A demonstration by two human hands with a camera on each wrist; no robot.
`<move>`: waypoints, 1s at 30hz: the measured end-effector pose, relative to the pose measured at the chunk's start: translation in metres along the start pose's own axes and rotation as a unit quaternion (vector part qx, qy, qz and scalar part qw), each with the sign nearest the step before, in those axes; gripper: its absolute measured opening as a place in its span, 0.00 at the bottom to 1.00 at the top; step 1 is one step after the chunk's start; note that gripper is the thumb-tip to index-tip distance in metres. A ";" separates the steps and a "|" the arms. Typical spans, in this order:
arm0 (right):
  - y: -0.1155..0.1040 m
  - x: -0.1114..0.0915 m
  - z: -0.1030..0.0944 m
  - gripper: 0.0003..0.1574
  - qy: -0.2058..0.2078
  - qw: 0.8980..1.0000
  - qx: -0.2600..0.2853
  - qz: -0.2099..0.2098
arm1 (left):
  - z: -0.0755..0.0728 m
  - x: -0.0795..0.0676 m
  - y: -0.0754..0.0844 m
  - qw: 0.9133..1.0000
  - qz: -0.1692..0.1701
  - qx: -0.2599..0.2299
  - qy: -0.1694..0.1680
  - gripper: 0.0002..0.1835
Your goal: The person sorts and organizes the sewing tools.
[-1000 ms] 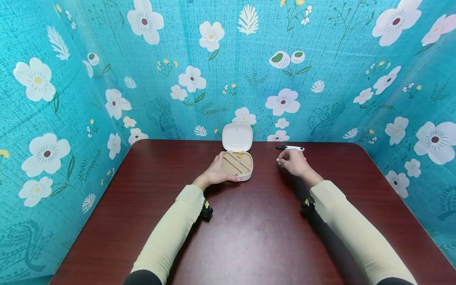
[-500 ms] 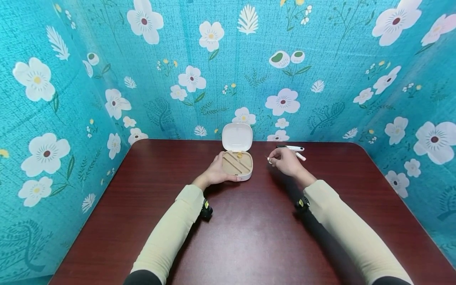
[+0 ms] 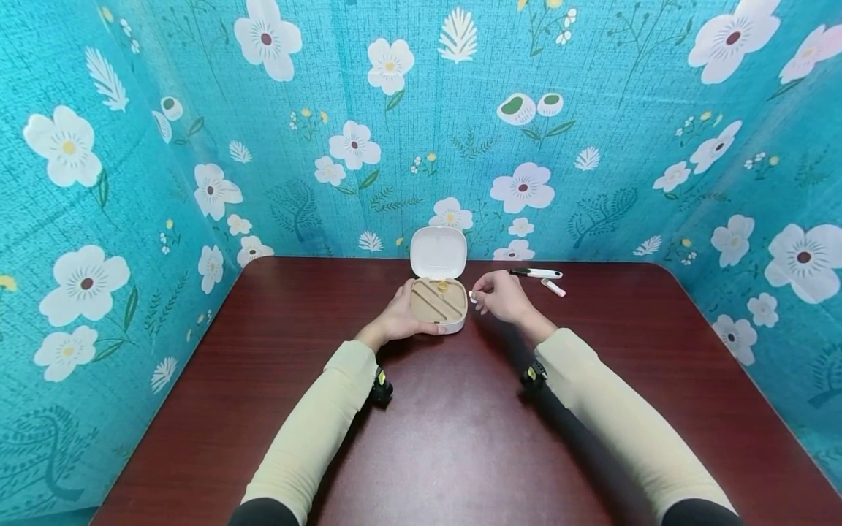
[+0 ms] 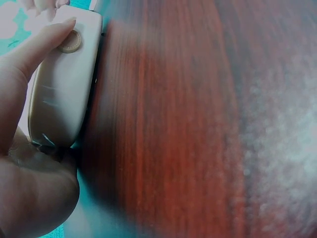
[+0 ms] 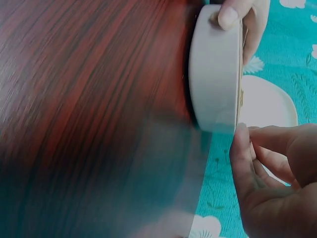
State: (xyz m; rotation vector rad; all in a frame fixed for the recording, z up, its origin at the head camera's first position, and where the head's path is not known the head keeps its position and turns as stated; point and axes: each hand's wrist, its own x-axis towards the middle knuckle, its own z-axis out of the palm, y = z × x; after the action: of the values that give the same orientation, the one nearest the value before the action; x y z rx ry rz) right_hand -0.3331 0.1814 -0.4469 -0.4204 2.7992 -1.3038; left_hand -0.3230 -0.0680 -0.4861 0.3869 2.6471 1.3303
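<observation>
A white jewelry box stands on the table with its lid raised at the back. Its beige insert has diagonal slots, and a gold ring sits near the back. My left hand grips the box's left side, with the thumb on the front wall by a round tan button. Just right of the box, my right hand pinches a small white piece between thumb and fingertips. Its kind is too small to tell. In the right wrist view those fingertips are beside the box's corner and hide the piece.
A black and white marker lies near the table's back edge, right of my right hand. In front of it is a short white stick with a pink end. Blue flowered cloth hangs behind the dark red table.
My right hand has moved left from beside the marker to the box, carrying the small white piece. The pink-ended stick has come into full view. My left hand and the box stay put.
</observation>
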 end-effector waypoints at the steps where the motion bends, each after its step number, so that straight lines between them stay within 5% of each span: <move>1: -0.002 0.001 0.002 0.05 0.000 1.000 -0.005 0.000 | 0.000 0.000 0.000 1.000 0.000 -0.001 0.001 0.62; 11: -0.011 0.008 0.016 0.07 0.026 0.997 -0.074 0.007 | 0.001 -0.001 -0.001 1.000 0.005 0.000 0.002 0.61; 30: -0.024 0.012 0.028 0.08 0.050 0.993 -0.097 0.037 | 0.000 0.000 -0.002 1.000 -0.004 -0.006 -0.003 0.62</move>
State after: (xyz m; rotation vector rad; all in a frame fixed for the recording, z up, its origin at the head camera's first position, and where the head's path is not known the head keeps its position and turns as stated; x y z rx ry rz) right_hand -0.3349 0.1427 -0.4458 -0.2591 3.0061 -1.0721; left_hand -0.3231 -0.0688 -0.4881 0.3788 2.6325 1.3390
